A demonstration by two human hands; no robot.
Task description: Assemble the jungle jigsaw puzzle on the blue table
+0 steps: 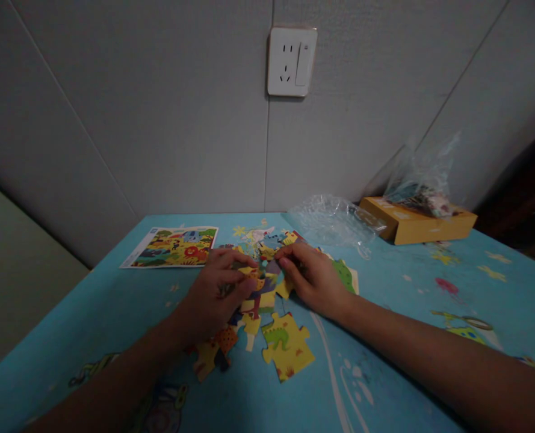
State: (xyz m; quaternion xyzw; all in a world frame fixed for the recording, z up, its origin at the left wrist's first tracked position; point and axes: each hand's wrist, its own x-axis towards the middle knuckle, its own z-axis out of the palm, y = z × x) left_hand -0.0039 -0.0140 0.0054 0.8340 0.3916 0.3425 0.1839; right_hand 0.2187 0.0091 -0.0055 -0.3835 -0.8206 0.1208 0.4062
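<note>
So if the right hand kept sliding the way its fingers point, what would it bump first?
Probably the left hand. The right hand points left across the puzzle pieces both hands rest on, and the left hand's fingertips lie just across from it, though the dim picture hides the exact gap.

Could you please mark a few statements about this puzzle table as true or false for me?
1. Both the left hand and the right hand touch the cluster of colourful cardboard jigsaw pieces. True.
2. The printed colourful picture sheet lies to the right of the hands. False: it lies to their left, farther away.
3. The flat yellow cardboard box sits on the blue patterned table near the wall. True.
4. The right hand's fingers hold the yellow jigsaw piece with a green animal. False: it lies loose on the table, nearer than both hands, untouched.
</note>
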